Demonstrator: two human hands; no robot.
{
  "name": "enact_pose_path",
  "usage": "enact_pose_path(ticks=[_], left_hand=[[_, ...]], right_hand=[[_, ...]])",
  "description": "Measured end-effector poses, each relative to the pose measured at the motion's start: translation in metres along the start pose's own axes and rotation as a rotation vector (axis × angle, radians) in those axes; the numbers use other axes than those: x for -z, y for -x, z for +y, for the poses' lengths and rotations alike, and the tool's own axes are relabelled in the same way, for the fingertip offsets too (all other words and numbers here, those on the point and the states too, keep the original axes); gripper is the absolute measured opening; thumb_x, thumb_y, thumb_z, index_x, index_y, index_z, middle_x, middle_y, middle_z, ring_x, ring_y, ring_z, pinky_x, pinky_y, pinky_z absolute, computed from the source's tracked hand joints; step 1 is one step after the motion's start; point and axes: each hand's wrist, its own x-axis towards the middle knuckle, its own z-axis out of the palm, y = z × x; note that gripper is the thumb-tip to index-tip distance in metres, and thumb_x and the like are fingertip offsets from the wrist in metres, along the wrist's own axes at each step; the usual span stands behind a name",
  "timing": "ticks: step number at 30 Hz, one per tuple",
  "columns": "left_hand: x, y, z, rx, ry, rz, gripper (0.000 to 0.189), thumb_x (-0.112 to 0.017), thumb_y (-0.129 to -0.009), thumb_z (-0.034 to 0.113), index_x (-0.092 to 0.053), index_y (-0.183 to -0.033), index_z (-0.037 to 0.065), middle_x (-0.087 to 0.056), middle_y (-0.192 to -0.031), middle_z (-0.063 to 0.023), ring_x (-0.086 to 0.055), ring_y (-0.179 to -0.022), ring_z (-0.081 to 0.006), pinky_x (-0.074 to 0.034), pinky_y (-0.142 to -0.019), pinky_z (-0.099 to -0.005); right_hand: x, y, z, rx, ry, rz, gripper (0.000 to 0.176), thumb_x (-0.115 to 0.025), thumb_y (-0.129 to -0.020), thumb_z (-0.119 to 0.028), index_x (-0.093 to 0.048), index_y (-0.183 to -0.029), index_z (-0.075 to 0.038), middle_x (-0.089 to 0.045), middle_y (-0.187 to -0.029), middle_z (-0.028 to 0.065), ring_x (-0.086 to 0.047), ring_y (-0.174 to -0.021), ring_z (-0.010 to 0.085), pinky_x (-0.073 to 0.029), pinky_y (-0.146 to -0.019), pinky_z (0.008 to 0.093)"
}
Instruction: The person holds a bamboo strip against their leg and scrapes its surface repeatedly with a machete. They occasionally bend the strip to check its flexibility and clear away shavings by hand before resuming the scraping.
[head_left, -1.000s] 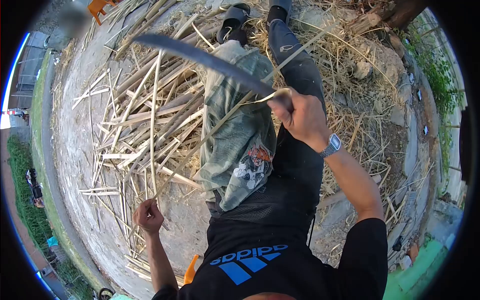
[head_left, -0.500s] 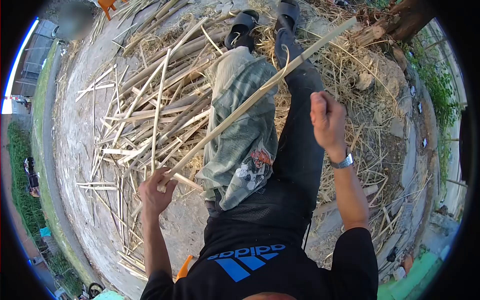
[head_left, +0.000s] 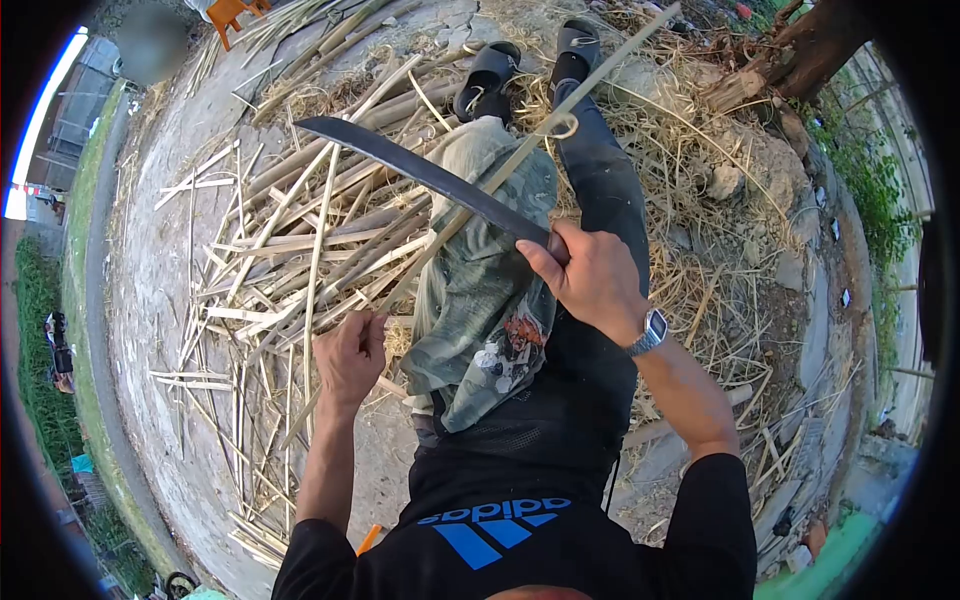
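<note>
the right hand (head_left: 602, 285) grips the dark knife (head_left: 430, 176), and the left hand (head_left: 347, 362) is closed on the pale strip (head_left: 522, 153).

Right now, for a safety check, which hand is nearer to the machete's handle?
Right: the right hand grips the machete's handle, while the left hand is lower left of it, holding the bamboo strip.
</note>
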Motion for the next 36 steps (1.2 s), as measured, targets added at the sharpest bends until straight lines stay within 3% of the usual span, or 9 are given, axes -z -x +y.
enact_pose_path(ticks=[2,8,11,15,19,26,30,33,36], left_hand=[[-0.004,0.005,-0.011,-0.132,-0.11,0.095,0.016,-0.071,-0.097,0.013,-0.064,-0.085,0.005,-0.064,-0.059,-0.0055,-0.06,-0.045,-0.0184,-0.045,-0.048,-0.0317],[-0.012,0.008,-0.017,-0.192,-0.156,0.176,0.016,-0.075,-0.093,0.009,-0.062,-0.083,0.006,-0.062,-0.059,-0.0059,-0.056,-0.045,-0.0179,-0.042,-0.046,-0.0316],[-0.018,0.021,-0.039,-0.205,-0.136,0.217,0.015,-0.076,-0.091,0.007,-0.063,-0.083,0.005,-0.062,-0.059,-0.0052,-0.056,-0.046,-0.0174,-0.041,-0.047,-0.0313],[-0.005,0.02,-0.028,-0.252,-0.201,0.215,0.013,-0.075,-0.091,0.006,-0.065,-0.085,0.004,-0.063,-0.059,-0.0046,-0.055,-0.044,-0.016,-0.04,-0.046,-0.0287],[-0.004,0.022,-0.032,-0.232,-0.135,0.206,0.013,-0.075,-0.092,0.006,-0.065,-0.084,0.004,-0.062,-0.058,-0.0044,-0.054,-0.043,-0.0152,-0.04,-0.045,-0.0282],[0.001,0.025,-0.033,-0.209,-0.154,0.185,0.014,-0.075,-0.09,0.006,-0.063,-0.086,0.006,-0.06,-0.058,-0.0039,-0.056,-0.045,-0.0187,-0.042,-0.046,-0.0305],[0.007,0.032,-0.036,-0.194,-0.147,0.13,0.013,-0.075,-0.091,0.006,-0.063,-0.085,0.005,-0.06,-0.056,-0.0032,-0.054,-0.043,-0.0179,-0.04,-0.045,-0.0302],[0.016,0.045,-0.047,-0.162,-0.156,0.129,0.014,-0.075,-0.09,0.006,-0.063,-0.085,0.005,-0.061,-0.057,-0.0039,-0.054,-0.043,-0.0178,-0.04,-0.045,-0.0301],[0.012,0.037,-0.049,-0.234,-0.199,0.143,0.014,-0.075,-0.09,0.006,-0.062,-0.085,0.005,-0.062,-0.058,-0.0042,-0.055,-0.044,-0.0189,-0.041,-0.045,-0.0306]], right_hand=[[-0.006,-0.016,0.015,0.016,0.033,0.028,0.06,-0.06,-0.097,-0.064,-0.061,-0.075,-0.008,-0.066,-0.059,0.0113,-0.068,-0.058,0.0367,-0.053,-0.053,0.046],[0.009,-0.052,0.04,-0.078,0.044,0.11,0.062,-0.06,-0.098,-0.063,-0.062,-0.076,-0.005,-0.067,-0.06,0.0124,-0.069,-0.058,0.0373,-0.055,-0.054,0.0462],[0.017,-0.035,0.024,0.07,0.084,0.048,0.061,-0.058,-0.101,-0.059,-0.062,-0.076,-0.004,-0.066,-0.058,0.013,-0.068,-0.056,0.0365,-0.053,-0.052,0.0467],[0.017,-0.056,0.04,-0.056,0.191,0.085,0.061,-0.061,-0.098,-0.061,-0.062,-0.073,-0.006,-0.064,-0.056,0.0115,-0.069,-0.056,0.0355,-0.054,-0.05,0.0434],[0.004,-0.029,0.017,0.141,0.076,0.001,0.062,-0.062,-0.097,-0.062,-0.063,-0.073,-0.006,-0.063,-0.055,0.0118,-0.067,-0.053,0.0352,-0.052,-0.048,0.0444],[0.018,-0.057,0.039,-0.048,0.045,0.099,0.066,-0.058,-0.099,-0.063,-0.062,-0.073,-0.003,-0.064,-0.056,0.0154,-0.067,-0.055,0.0382,-0.053,-0.051,0.0465],[0.007,-0.031,0.025,0.153,0.118,-0.017,0.063,-0.057,-0.099,-0.064,-0.066,-0.077,-0.006,-0.065,-0.058,0.0151,-0.068,-0.058,0.0389,-0.054,-0.052,0.0457],[0.023,-0.059,0.058,-0.075,0.094,0.078,0.065,-0.055,-0.101,-0.062,-0.065,-0.075,-0.003,-0.065,-0.058,0.0143,-0.067,-0.056,0.0373,-0.051,-0.051,0.0457],[0.032,-0.057,0.045,-0.148,0.04,-0.005,0.065,-0.056,-0.101,-0.062,-0.064,-0.074,-0.003,-0.065,-0.058,0.0138,-0.067,-0.056,0.0371,-0.051,-0.052,0.0456]])
